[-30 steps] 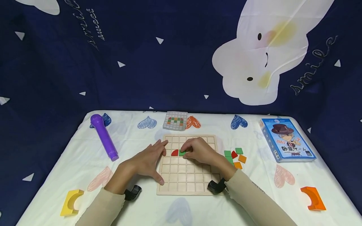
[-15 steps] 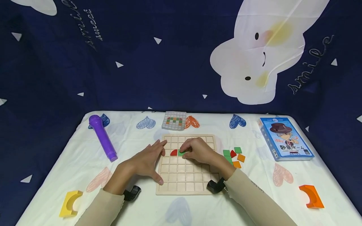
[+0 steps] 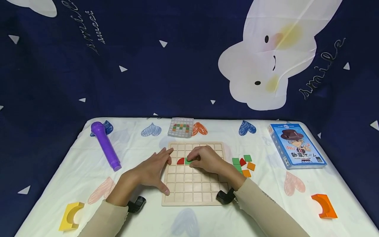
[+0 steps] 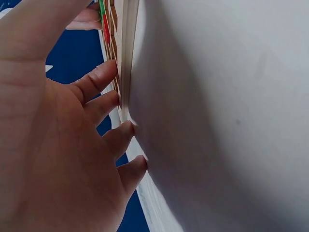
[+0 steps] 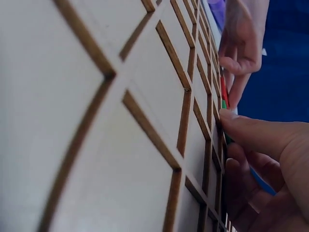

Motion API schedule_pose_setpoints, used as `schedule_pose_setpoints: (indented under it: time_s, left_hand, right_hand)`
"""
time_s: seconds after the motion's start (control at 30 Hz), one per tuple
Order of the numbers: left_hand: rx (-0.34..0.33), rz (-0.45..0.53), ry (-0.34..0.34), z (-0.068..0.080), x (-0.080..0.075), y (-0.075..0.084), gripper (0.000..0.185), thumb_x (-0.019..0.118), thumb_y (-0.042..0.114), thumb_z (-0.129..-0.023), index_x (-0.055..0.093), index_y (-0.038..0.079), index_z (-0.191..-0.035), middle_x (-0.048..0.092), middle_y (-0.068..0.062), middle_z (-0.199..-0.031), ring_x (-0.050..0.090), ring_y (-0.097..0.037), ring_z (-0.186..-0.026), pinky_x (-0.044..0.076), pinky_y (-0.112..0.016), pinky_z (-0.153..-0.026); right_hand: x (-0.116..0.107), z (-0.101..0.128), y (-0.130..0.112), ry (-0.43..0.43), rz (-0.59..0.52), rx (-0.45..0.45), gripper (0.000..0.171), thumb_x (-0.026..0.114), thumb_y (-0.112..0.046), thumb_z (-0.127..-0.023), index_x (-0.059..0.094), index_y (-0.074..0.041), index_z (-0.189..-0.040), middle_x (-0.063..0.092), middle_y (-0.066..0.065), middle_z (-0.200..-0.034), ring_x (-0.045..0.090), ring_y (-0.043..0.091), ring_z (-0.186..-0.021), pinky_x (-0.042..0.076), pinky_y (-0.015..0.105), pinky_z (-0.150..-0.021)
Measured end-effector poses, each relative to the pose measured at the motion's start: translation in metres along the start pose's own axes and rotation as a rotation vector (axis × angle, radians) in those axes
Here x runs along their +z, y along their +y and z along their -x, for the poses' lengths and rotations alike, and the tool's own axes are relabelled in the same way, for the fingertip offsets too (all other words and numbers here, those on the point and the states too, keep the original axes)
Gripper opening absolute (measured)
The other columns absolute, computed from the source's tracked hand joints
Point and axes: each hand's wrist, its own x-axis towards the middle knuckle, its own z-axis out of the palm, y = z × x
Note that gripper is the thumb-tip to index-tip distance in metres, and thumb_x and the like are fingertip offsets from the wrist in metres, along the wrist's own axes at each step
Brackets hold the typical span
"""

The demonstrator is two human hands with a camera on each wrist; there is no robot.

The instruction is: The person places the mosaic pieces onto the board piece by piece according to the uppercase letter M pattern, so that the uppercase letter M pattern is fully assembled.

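A pale wooden grid board (image 3: pixel 189 187) lies on the table in front of me. In one of its upper-left cells sits a red quarter-round piece (image 3: pixel 181 161), with a green square tile (image 3: pixel 188 161) directly to its right. My right hand (image 3: pixel 208 160) pinches the green tile between thumb and fingertips, low against the board. The right wrist view has the thumb (image 5: pixel 251 133) at that tile and the other fingers curled beneath. Spread along the board's left edge, my left hand (image 3: pixel 150 171) touches the frame; its fingertips meet the edge in the left wrist view.
Right of the board lie loose green tiles (image 3: pixel 236 161), orange tiles (image 3: pixel 251 166) and a red piece (image 3: pixel 242 161). A pattern card (image 3: pixel 180 127) lies behind it. Further out are a purple microphone (image 3: pixel 106 144), a blue game box (image 3: pixel 297 144), a yellow arch block (image 3: pixel 70 215) and an orange arch block (image 3: pixel 325 206).
The head view has shifted slightly, so the whole scene sits a little further left. Both hands keep their places at the board, the right one still at the green tile.
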Motion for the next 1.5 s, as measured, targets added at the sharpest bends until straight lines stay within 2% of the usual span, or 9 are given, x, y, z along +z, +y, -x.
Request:
schedule_pose_setpoints:
  time_s: [0.4,0.57,0.77,0.9,1.07,1.23,1.5]
  left_hand:
    - [-0.003,-0.006,0.005,0.002,0.000,0.001,0.091,0.097,0.058,-0.049,0.048,0.015,-0.112,0.025,-0.016,-0.170,0.018,-0.045,-0.159,0.022,-0.064,-0.128]
    - [-0.008,-0.002,0.001,0.001,0.001,0.001,0.091,0.097,0.058,-0.049,0.048,0.015,-0.112,0.025,-0.016,-0.170,0.018,-0.044,-0.159,0.022,-0.064,-0.128]
    - [-0.012,-0.009,0.001,-0.001,0.001,0.002,0.091,0.098,0.058,-0.048,0.048,0.015,-0.112,0.025,-0.016,-0.170,0.018,-0.043,-0.159,0.022,-0.064,-0.128]
    - [-0.006,-0.008,0.002,-0.001,0.001,0.002,0.091,0.098,0.056,-0.048,0.048,0.015,-0.112,0.024,-0.017,-0.170,0.018,-0.044,-0.159,0.022,-0.064,-0.128]
    - [0.007,-0.007,0.003,0.000,0.000,0.001,0.090,0.098,0.055,-0.049,0.048,0.014,-0.112,0.024,-0.018,-0.170,0.018,-0.044,-0.159,0.021,-0.065,-0.128]
    - [0.011,0.001,0.001,0.000,0.000,0.001,0.090,0.098,0.054,-0.049,0.048,0.014,-0.112,0.024,-0.018,-0.170,0.017,-0.045,-0.159,0.021,-0.066,-0.128]
    - [0.010,0.001,0.003,0.001,-0.001,0.002,0.089,0.099,0.053,-0.049,0.049,0.013,-0.112,0.023,-0.019,-0.170,0.017,-0.045,-0.159,0.021,-0.066,-0.127]
  right_hand:
    - [-0.002,0.001,0.001,-0.030,-0.016,-0.025,0.017,0.079,-0.012,-0.087,0.080,-0.010,-0.104,0.077,0.002,-0.115,0.071,0.020,-0.114,0.058,0.033,-0.101]
    - [-0.006,0.007,0.004,-0.028,-0.063,-0.036,0.021,0.078,-0.016,-0.090,0.078,-0.010,-0.110,0.073,0.003,-0.122,0.069,0.019,-0.114,0.059,0.029,-0.095]
    - [-0.016,0.020,0.010,0.030,-0.112,-0.030,0.027,0.075,-0.017,-0.092,0.074,-0.010,-0.118,0.070,0.003,-0.126,0.069,0.016,-0.105,0.059,0.022,-0.088]
    - [-0.026,0.031,0.014,0.038,-0.102,-0.016,0.030,0.076,-0.017,-0.092,0.073,-0.010,-0.121,0.071,0.001,-0.125,0.069,0.018,-0.105,0.060,0.025,-0.088]
    - [-0.042,0.050,0.020,0.038,-0.096,-0.005,0.036,0.076,-0.020,-0.091,0.070,-0.009,-0.126,0.069,0.004,-0.130,0.069,0.023,-0.107,0.062,0.034,-0.090]
    - [-0.060,0.070,0.030,0.063,-0.086,-0.009,0.042,0.078,-0.019,-0.090,0.068,-0.007,-0.128,0.067,0.007,-0.135,0.067,0.029,-0.118,0.062,0.044,-0.094]
    - [-0.086,0.102,0.044,0.130,-0.060,0.073,0.048,0.080,-0.021,-0.088,0.066,-0.010,-0.132,0.067,0.005,-0.138,0.061,0.029,-0.128,0.060,0.047,-0.099]
